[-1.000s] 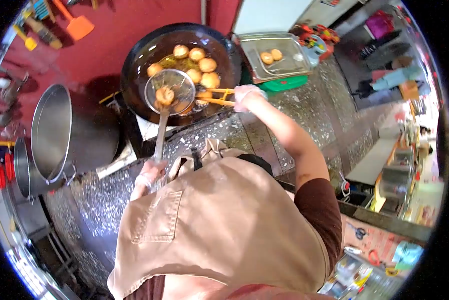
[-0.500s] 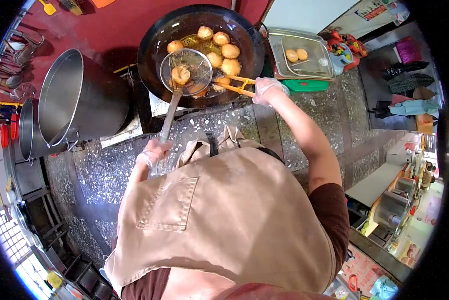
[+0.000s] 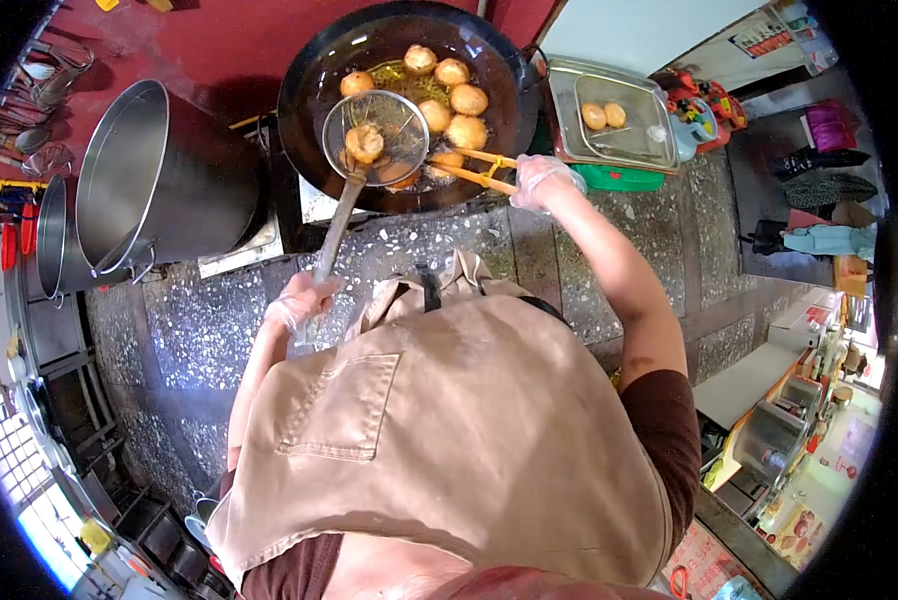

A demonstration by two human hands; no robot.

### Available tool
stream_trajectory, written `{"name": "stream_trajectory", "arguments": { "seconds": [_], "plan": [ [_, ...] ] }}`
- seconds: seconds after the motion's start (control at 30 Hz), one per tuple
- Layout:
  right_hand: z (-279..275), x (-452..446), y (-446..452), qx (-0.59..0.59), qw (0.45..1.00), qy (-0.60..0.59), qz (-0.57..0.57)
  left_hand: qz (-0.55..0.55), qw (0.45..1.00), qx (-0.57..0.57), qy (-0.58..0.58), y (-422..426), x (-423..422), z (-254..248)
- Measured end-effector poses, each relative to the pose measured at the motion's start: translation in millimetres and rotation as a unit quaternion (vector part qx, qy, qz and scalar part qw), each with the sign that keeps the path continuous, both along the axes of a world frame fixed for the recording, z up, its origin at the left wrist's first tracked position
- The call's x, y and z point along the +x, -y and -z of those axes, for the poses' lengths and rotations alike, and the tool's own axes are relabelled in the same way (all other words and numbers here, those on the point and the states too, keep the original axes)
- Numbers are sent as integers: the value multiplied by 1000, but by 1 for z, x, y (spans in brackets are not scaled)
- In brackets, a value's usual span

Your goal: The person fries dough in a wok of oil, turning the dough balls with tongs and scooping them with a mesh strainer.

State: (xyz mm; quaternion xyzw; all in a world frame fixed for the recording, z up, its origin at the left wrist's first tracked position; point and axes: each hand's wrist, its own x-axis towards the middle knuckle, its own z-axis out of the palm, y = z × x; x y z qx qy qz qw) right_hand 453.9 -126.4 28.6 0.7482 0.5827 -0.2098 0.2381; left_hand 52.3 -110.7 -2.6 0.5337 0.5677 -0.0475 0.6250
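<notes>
My left hand (image 3: 304,302), in a clear plastic glove, is closed round the handle of a wire-mesh strainer (image 3: 399,112). One browned fried ball (image 3: 366,143) lies in the strainer, which is over the near left part of a large dark wok (image 3: 304,95). With my gloved right hand (image 3: 546,183) I grip wooden tongs (image 3: 476,172), two sticks with a yellow piece across them. Their tips reach into the wok beside a fried ball (image 3: 447,162) at its near side. Several golden balls (image 3: 468,98) sit in the oil; the strainer partly covers some.
Right of the wok, a tray (image 3: 624,155) holds two balls, with a green item (image 3: 619,178) below it. A tall metal pot (image 3: 194,190) stands to the left, a smaller pot (image 3: 57,240) beyond it. Whisks and ladles (image 3: 44,125) hang at far left.
The view has shifted slightly. The strainer with its ball and the tongs keep nearly the same places over the wok. Both hands keep their grip.
</notes>
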Motion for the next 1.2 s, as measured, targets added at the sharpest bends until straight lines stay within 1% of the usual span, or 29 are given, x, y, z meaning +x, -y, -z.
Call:
{"name": "stream_trajectory", "arguments": {
  "seconds": [0.1, 0.17, 0.2, 0.33, 0.43, 0.53, 0.63, 0.7, 0.73, 0.83, 0.93, 1.2],
  "plan": [
    [-2, 0, 0, 0, 1000, 2, -15, -8, 1000, -15, 8, -2, -1, -3],
    [-5, -1, 0, 4, 1000, -1, -15, 13, 1000, -5, -18, -4, -2, -3],
    [0, 2, -1, -11, 1000, -11, 3, 12, 1000, -14, -21, -4, -1, -6],
    [6, 4, -1, -11, 1000, -13, 4, 21, 999, -5, -29, -6, -4, -4],
    [6, 4, -1, -8, 1000, -13, -5, 14, 1000, -4, -16, -6, -5, -1],
    [1, 2, -2, -21, 1000, -14, 6, 11, 1000, 21, -6, -6, -2, -6],
    [-2, 0, 0, -16, 1000, -7, 7, 32, 999, 24, -38, -8, 0, -12],
    [-5, -1, -1, -9, 1000, -4, 7, 1, 1000, 4, -24, -7, 2, -17],
    [-6, -1, 0, -8, 1000, -8, 6, 0, 1000, 2, -22, -7, 3, -20],
    [0, 2, 0, -1, 1000, -4, 3, 5, 1000, 9, -22, -8, -3, -8],
    [-3, 0, 1, -7, 1000, -6, 8, -6, 1000, 11, -17, -7, 0, -16],
    [-9, -2, 2, -11, 1000, 0, 9, 7, 1000, 2, 8, -8, -3, -12]
  ]
}}
